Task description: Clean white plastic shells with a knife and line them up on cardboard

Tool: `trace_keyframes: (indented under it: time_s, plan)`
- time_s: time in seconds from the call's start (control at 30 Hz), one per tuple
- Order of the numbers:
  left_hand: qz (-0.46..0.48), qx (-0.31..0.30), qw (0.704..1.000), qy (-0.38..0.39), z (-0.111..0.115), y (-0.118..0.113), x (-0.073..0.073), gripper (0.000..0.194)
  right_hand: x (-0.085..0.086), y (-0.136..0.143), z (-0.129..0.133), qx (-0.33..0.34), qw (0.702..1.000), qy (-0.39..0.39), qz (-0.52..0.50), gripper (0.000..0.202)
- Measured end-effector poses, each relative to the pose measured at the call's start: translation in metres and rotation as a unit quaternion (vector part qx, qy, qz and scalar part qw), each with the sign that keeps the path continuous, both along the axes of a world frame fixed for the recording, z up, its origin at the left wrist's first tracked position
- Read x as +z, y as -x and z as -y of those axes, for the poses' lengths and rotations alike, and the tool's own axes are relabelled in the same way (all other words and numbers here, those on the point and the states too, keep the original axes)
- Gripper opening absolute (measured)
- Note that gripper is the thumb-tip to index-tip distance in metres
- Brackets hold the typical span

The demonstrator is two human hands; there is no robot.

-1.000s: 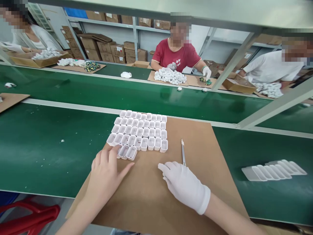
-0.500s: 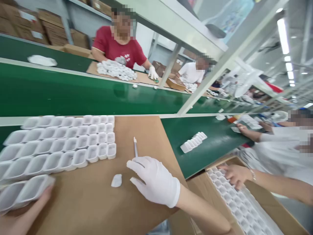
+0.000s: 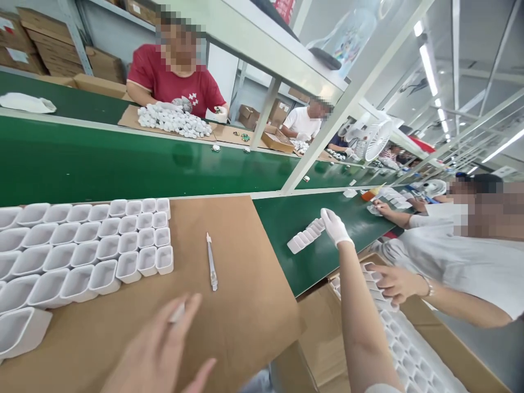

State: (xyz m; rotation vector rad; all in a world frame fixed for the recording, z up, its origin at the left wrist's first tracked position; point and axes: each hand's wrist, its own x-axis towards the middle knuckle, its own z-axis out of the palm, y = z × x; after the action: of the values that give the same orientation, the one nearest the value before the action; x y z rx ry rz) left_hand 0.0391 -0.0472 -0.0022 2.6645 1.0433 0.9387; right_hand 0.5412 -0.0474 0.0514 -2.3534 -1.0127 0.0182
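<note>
My right hand (image 3: pixel 335 226), in a white glove, reaches forward to the right. Its fingers are closed at the far end of a short row of white plastic cups (image 3: pixel 305 237) on the green surface. My bare left hand (image 3: pixel 164 344) is blurred over the cardboard, fingers apart. Between its fingers shows a small white piece (image 3: pixel 178 313), apparently lying on the cardboard. Rows of open white cups (image 3: pixel 85 256) stand side by side on the left; a nearer cup (image 3: pixel 22 330) is cut off by the frame edge. A slim white pen-like tool (image 3: pixel 212 262) lies mid-board.
A brown cardboard sheet (image 3: pixel 241 305) covers my place. Beyond runs a green belt (image 3: pixel 82 158), with a slanting white post (image 3: pixel 315 153). At the right, a co-worker's hand (image 3: pixel 403 284) holds white cups over an open carton (image 3: pixel 442 333). Another person sits opposite behind white parts (image 3: pixel 174 121).
My left hand has let go of the white cups at lower left and moved right over the small piece. My gloved right hand has gone from the cardboard to the cup row. The view has shifted.
</note>
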Motion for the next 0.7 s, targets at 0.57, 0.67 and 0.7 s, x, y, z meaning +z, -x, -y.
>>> trace_keyframes:
  time_s: [0.57, 0.67, 0.7]
  plan:
    - [-0.179, -0.098, 0.974, 0.099, -0.036, -0.311, 0.006, 0.07, -0.046, -0.068, 0.002, 0.12, 0.982, 0.141, 0.029, 0.03]
    - [-0.18, -0.093, 0.974, 0.101, -0.036, -0.324, 0.001, 0.064, -0.049, -0.069, 0.004, 0.151, 0.977, 0.148, 0.032, 0.031]
    - [-0.182, -0.09, 0.974, 0.102, -0.035, -0.327, 0.0, 0.062, -0.05, -0.069, 0.005, 0.162, 0.975, 0.15, 0.032, 0.031]
